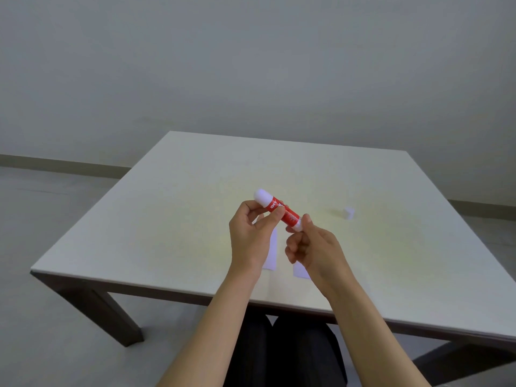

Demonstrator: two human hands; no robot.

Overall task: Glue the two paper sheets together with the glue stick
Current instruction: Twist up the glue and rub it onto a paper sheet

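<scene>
A red glue stick (pixel 287 215) with white ends is held tilted above the table, its rounded white end pointing up and left. My left hand (pixel 251 233) pinches its upper part between thumb and fingers. My right hand (pixel 310 244) grips the lower white end with thumb and fingertips. Two white paper sheets lie flat on the table under my hands: one (pixel 271 255) beneath the left hand, the other (pixel 300 270) beneath the right wrist, both mostly hidden.
The pale square table (pixel 167 219) has dark legs and stands on a grey floor before a plain wall. A small white cap-like object (pixel 349 212) sits on the table to the right of my hands. My dark-clothed knees show under the front edge.
</scene>
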